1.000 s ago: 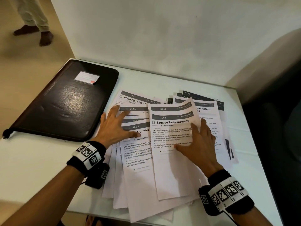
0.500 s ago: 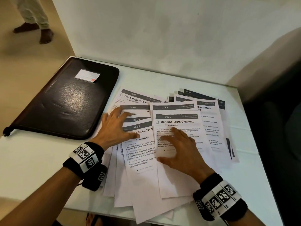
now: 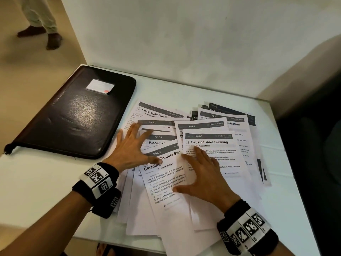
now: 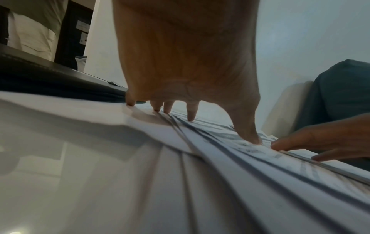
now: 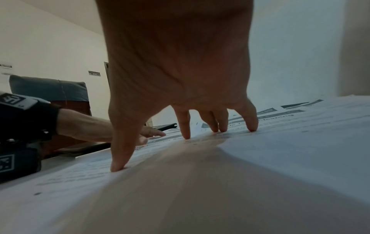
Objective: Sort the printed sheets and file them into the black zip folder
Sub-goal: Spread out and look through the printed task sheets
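Several printed sheets (image 3: 217, 145) lie fanned across the white table (image 3: 36, 182). The black zip folder (image 3: 73, 117) lies shut to their left, at the table's far left corner. My left hand (image 3: 132, 146) rests flat with spread fingers on the left sheets, the thumb on sheet 3089 (image 3: 166, 174). My right hand (image 3: 203, 174) presses with spread straight fingers on the "Bedside Table Cleaning" sheet (image 3: 212, 142). In the left wrist view the left fingertips (image 4: 190, 117) touch the paper edges (image 4: 220, 150). In the right wrist view the right fingertips (image 5: 186, 134) press down on the printed page (image 5: 280, 134).
A white wall (image 3: 184, 43) stands right behind the table. A dark chair (image 3: 317, 145) is to the right of the table. A person's legs (image 3: 42, 24) stand on the floor at the far left. Some sheets overhang the table's near edge (image 3: 184, 246).
My right hand slid left and toward me across the Bedside Table Cleaning sheet, which shifted with it. The left hand stayed on the left sheets, fingers spread.
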